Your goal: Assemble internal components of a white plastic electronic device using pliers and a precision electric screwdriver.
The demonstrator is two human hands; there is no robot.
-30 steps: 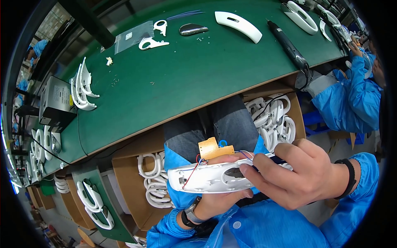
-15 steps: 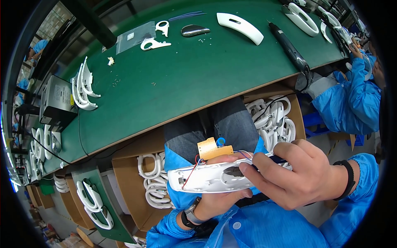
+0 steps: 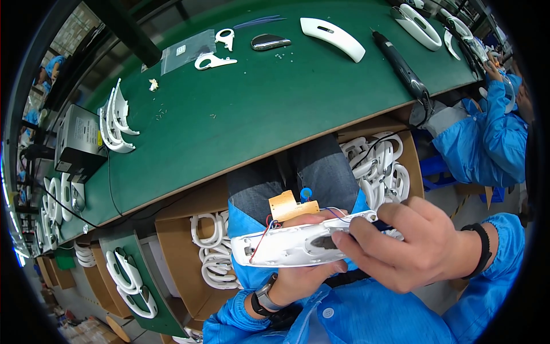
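Over my lap lies a long white plastic housing (image 3: 281, 247), its hollow inner side facing up. My left hand (image 3: 303, 280) is closed around it from below, fingers behind the far edge and thumb along the near one. At the right end, my right hand (image 3: 409, 243) is curled over the housing, fingertips pressed beside a dark oval part (image 3: 323, 242). Whether those fingers also pinch something small is hidden. An orange-yellow circuit board (image 3: 291, 207) with a round blue component (image 3: 306, 194) rests beyond the far edge, joined to the housing by thin red and blue wires.
On the green bench (image 3: 229, 114) lie a black electric screwdriver (image 3: 404, 69), a curved white cover (image 3: 333, 38), white ring-ended parts (image 3: 215, 61) and curved shells (image 3: 117, 123). Cardboard boxes of white housings (image 3: 215, 258) flank my legs. A co-worker's blue sleeve (image 3: 475, 140) is at right.
The circuit board has shifted slightly left, and the housing has tilted a little. My right fingers have moved slightly at its right end, exposing more of that end.
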